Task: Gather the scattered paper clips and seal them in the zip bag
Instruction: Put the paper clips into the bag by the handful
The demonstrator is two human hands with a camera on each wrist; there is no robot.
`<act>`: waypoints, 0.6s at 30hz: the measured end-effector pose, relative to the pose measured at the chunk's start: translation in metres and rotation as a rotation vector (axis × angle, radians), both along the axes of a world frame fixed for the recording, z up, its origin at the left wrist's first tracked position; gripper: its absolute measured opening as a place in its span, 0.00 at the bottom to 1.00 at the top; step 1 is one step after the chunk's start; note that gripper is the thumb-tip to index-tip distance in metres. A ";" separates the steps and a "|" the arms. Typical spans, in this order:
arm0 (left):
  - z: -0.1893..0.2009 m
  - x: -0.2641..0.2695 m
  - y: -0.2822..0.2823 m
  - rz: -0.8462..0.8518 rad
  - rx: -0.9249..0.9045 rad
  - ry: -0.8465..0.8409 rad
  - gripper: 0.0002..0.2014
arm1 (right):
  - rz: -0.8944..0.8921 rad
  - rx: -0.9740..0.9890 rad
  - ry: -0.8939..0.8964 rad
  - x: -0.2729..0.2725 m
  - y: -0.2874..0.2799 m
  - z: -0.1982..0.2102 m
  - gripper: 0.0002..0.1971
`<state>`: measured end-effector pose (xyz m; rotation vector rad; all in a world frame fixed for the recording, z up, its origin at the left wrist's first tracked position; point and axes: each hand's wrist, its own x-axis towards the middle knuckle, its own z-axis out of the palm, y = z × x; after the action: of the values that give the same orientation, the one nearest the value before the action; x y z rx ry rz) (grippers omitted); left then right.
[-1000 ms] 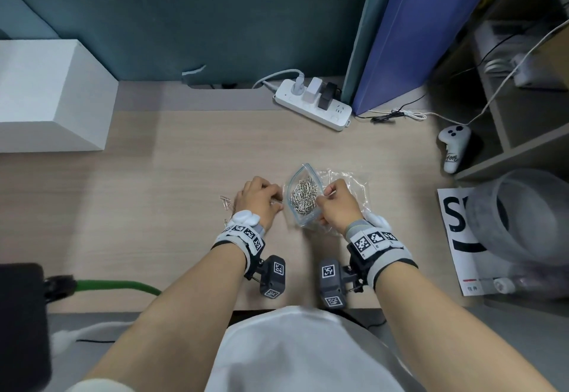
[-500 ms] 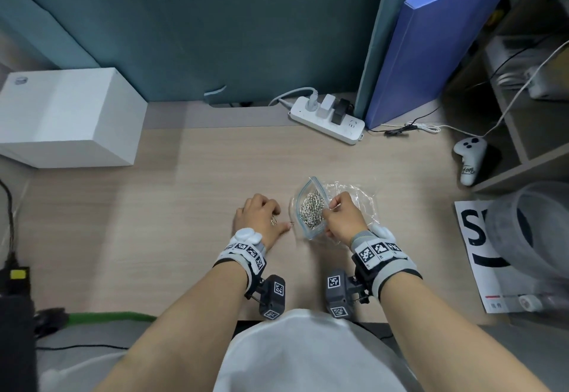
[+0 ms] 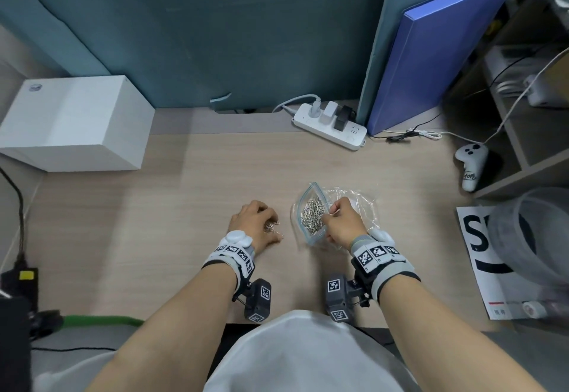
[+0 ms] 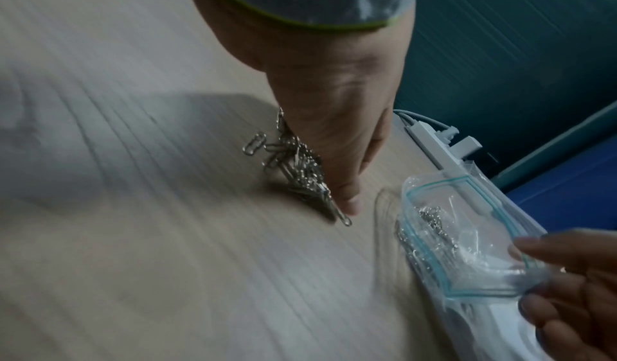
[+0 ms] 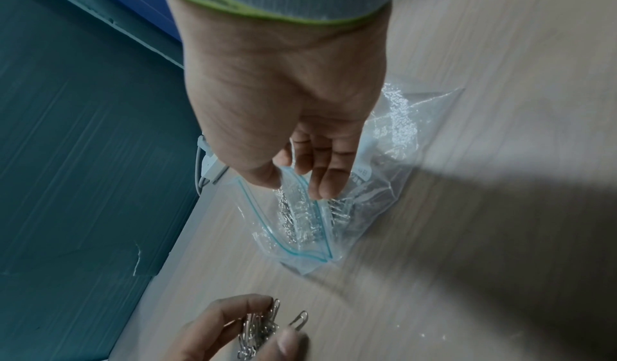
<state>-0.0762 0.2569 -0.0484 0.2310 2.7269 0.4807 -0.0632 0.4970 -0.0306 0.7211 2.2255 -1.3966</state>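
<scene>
The clear zip bag [image 3: 311, 217] lies on the wooden desk [image 3: 184, 207] with its blue-rimmed mouth open, and a heap of silver paper clips shows inside it. My right hand [image 3: 331, 210] pinches the bag's rim [image 5: 300, 182] between thumb and fingers and holds the mouth apart. Just left of the bag, my left hand [image 3: 274, 228] rests on the desk with its fingers curled round a bunch of loose paper clips [image 4: 293, 166]. One clip [image 5: 298, 319] sticks out beside the thumb. In the left wrist view the bag [image 4: 467, 221] lies close to the right of that thumb.
A white box [image 3: 77, 123] stands at the back left. A power strip [image 3: 329, 128] and a leaning blue board [image 3: 437, 53] are at the back. On the right are a white controller [image 3: 471, 163], a printed sheet [image 3: 480, 253] and a clear tub [image 3: 529, 237].
Loose clips that lay left of my left hand a second ago are now bunched under its fingers. My right hand still holds the bag's mouth. The head view has tilted.
</scene>
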 end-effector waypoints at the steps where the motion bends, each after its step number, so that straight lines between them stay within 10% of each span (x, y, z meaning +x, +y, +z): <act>1: 0.003 0.001 -0.001 -0.032 -0.019 -0.022 0.22 | 0.002 -0.003 0.001 0.000 -0.001 0.000 0.08; 18: -0.008 0.002 0.012 0.125 0.032 0.008 0.07 | 0.027 -0.048 -0.006 0.001 0.001 0.003 0.08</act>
<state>-0.0743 0.2688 -0.0561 0.0705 2.7541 0.5589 -0.0627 0.4983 -0.0273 0.6759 2.1810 -1.4283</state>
